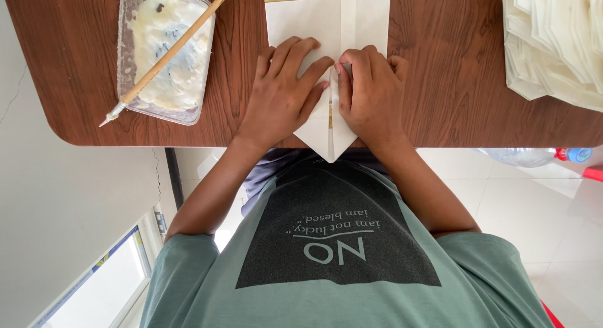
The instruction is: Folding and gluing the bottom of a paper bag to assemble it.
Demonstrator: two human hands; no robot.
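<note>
Green T-shirt with a dark printed panel fills the bottom of the view, and your two bare forearms run up from it to the table edge.

Your left hand lies flat on the white folded paper, fingers spread and angled in toward the middle seam. It's just pressing down, not gripping anything. Your right hand sits right beside it, almost touching, with the fingers bent and the tips pushed onto the centre fold where the two flaps meet. Honestly can't tell if it's pinching the flap edge or only pressing it, since the fingertips cover that spot.

The paper sits in the middle of the brown wooden table, folded to a point that faces you, and the tip hangs just over the near edge of the table. The far end of it runs out of frame at the top.

Off to your left there's a clear plastic tub smeared with white paste, with a thin wooden brush resting slantwise across it, its tip poking past the tub's near corner. Well off to your right is a stack of white folded papers at the table's corner. Down on the pale floor on that side lies a clear plastic bottle with a blue cap.
</note>
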